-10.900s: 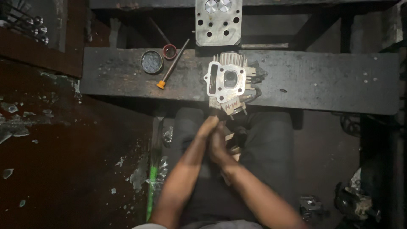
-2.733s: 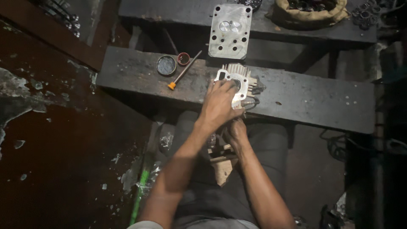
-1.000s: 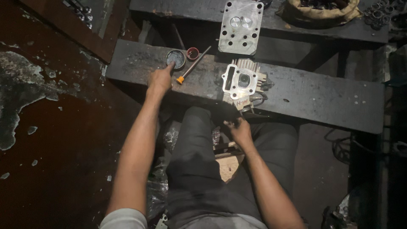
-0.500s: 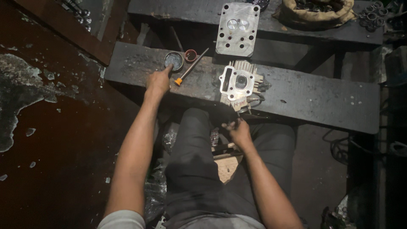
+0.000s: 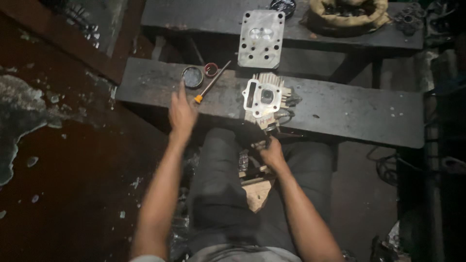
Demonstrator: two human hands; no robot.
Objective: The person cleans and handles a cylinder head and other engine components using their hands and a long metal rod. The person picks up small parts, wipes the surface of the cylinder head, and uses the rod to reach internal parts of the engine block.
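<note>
**Left hand out over the bench, right hand low by the cylinder head**

Two hands show, both the person's own. On the dark bench [image 5: 340,106] lie one small finned cylinder head [image 5: 264,97], one round tin [image 5: 192,76], one small red cap [image 5: 210,70] and one screwdriver [image 5: 211,83] with an orange handle end. One larger flat cylinder head [image 5: 261,39] leans on the shelf behind.

The left hand [image 5: 182,112] is open, its forefinger stretched toward the tin and just short of it, gripping nothing. The right hand [image 5: 272,153] sits below the bench edge, curled round a small dark part (too dim to name).

Half a second ago the left hand lay further up the bench, closer to the tin; it has since drawn back a little. The right hand has hardly shifted.

The sack-like bundle [image 5: 347,12] on the shelf is cut off by the top edge, and the clutter between the knees is too dark to make out.
</note>
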